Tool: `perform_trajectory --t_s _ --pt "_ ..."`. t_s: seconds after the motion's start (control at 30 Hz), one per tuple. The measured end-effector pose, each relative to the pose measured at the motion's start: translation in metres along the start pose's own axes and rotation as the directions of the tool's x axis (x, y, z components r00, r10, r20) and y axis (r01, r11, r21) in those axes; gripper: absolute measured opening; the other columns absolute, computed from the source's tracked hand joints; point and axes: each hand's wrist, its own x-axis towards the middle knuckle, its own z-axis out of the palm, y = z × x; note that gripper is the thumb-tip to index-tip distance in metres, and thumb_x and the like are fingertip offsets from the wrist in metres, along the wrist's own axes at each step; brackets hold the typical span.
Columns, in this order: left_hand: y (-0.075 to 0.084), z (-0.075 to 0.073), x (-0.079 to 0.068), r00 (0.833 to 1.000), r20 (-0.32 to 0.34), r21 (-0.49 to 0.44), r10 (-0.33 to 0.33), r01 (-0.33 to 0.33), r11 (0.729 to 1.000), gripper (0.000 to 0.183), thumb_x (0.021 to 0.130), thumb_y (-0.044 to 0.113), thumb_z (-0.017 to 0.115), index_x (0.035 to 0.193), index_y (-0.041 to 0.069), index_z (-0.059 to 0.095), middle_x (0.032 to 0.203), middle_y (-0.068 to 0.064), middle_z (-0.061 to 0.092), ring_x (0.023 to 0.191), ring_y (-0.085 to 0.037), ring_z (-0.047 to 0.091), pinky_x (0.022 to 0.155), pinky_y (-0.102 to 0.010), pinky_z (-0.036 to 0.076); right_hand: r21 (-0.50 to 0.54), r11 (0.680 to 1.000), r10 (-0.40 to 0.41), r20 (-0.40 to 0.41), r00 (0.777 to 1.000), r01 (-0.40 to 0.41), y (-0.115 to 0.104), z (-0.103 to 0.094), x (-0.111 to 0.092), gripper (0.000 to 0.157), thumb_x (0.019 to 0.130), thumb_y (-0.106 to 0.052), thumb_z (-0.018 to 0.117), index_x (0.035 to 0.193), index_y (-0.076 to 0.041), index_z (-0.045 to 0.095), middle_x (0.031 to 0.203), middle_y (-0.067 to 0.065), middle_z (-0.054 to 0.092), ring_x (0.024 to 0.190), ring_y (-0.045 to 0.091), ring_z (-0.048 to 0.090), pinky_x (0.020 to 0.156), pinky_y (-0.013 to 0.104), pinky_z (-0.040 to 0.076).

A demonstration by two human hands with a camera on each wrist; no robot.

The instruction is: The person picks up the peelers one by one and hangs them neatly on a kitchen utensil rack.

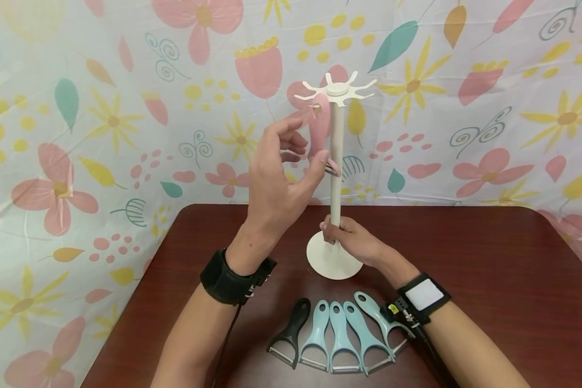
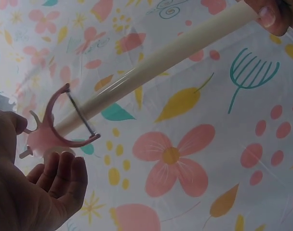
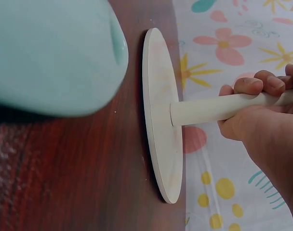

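A pink Y-shaped peeler [image 1: 320,126] hangs upright at the left side of a white utensil stand [image 1: 337,161], the hole in its handle over one hook. My left hand [image 1: 281,172] is beside this peeler, thumb tip right at its lower part and the other fingers loosely bent, apart from the handle. In the left wrist view, the peeler's blade [image 2: 81,113] faces along the pole, and the hand's fingers [image 2: 64,178] spread around the handle end. My right hand [image 1: 351,237] grips the lower pole, just above the round base [image 3: 163,163].
In front of the stand lies a row of peelers: a black peeler [image 1: 293,328] at the left, then several light-blue peelers [image 1: 339,331]. They rest on a dark red-brown table [image 1: 465,269]. Behind it hangs a flower-printed cloth [image 1: 417,134]. Both wrists wear black straps [image 1: 235,277].
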Motion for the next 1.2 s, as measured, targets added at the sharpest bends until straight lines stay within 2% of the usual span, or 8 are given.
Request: perform_trajectory --t_s 0.17,0.27,0.57,0.73,0.9,1.2 --pt "-0.001 -0.006 -0.007 0.999 0.025 0.015 -0.021 0.02 1.0 0.043 0.081 0.002 0.069 0.118 -0.011 0.052 0.088 -0.017 0.057 0.081 -0.026 0.06 0.069 -0.035 0.055 -0.011 1.0 0.001 0.0 1.0 -0.001 0.0 -0.002 0.001 0.045 0.107 -0.025 0.043 0.078 0.01 0.044 0.079 0.019 0.035 0.075 0.043 0.026 0.071 0.049 0.026" --pt "-0.002 -0.009 -0.013 0.999 0.043 0.039 -0.015 0.013 0.999 0.042 0.081 0.002 0.07 0.117 -0.012 0.052 0.088 -0.018 0.058 0.082 -0.026 0.06 0.068 -0.04 0.056 -0.014 1.0 0.0 -0.005 1.0 0.0 -0.001 -0.002 0.001 0.045 0.107 -0.025 0.043 0.078 0.01 0.044 0.079 0.019 0.035 0.076 0.045 0.026 0.071 0.048 0.026" --pt "-0.007 -0.015 -0.035 0.993 0.112 0.089 -0.028 0.018 0.996 0.043 0.081 0.005 0.071 0.117 -0.01 0.052 0.09 -0.017 0.056 0.084 -0.026 0.059 0.069 -0.04 0.056 -0.021 1.0 -0.012 -0.016 1.0 0.011 0.0 -0.001 -0.001 0.045 0.106 -0.025 0.043 0.078 0.01 0.044 0.078 0.02 0.035 0.075 0.044 0.027 0.071 0.048 0.027" --pt "-0.021 -0.016 -0.055 0.986 0.155 0.117 -0.068 0.05 0.992 0.045 0.085 0.016 0.07 0.121 -0.003 0.053 0.091 -0.011 0.057 0.086 -0.019 0.058 0.071 -0.034 0.055 -0.014 1.0 -0.023 -0.014 1.0 0.022 0.002 0.0 0.0 0.043 0.107 -0.024 0.043 0.078 0.009 0.044 0.078 0.021 0.035 0.075 0.044 0.027 0.071 0.049 0.026" --pt "-0.032 -0.022 -0.077 0.967 0.218 0.186 -0.134 0.093 0.978 0.047 0.087 0.027 0.068 0.123 0.001 0.052 0.095 -0.005 0.057 0.091 -0.013 0.056 0.076 -0.028 0.052 -0.007 1.0 -0.015 -0.02 1.0 0.015 0.001 0.001 0.0 0.044 0.106 -0.023 0.044 0.077 0.009 0.045 0.079 0.021 0.036 0.076 0.044 0.028 0.071 0.049 0.027" --pt "-0.036 -0.038 -0.108 0.909 0.333 0.268 -0.25 0.162 0.95 0.052 0.088 0.033 0.068 0.128 0.006 0.049 0.101 -0.001 0.055 0.088 -0.01 0.055 0.075 -0.027 0.052 -0.029 1.0 0.01 -0.026 1.0 -0.011 0.002 0.001 0.0 0.046 0.106 -0.027 0.044 0.078 0.009 0.044 0.078 0.021 0.036 0.075 0.044 0.028 0.071 0.049 0.028"
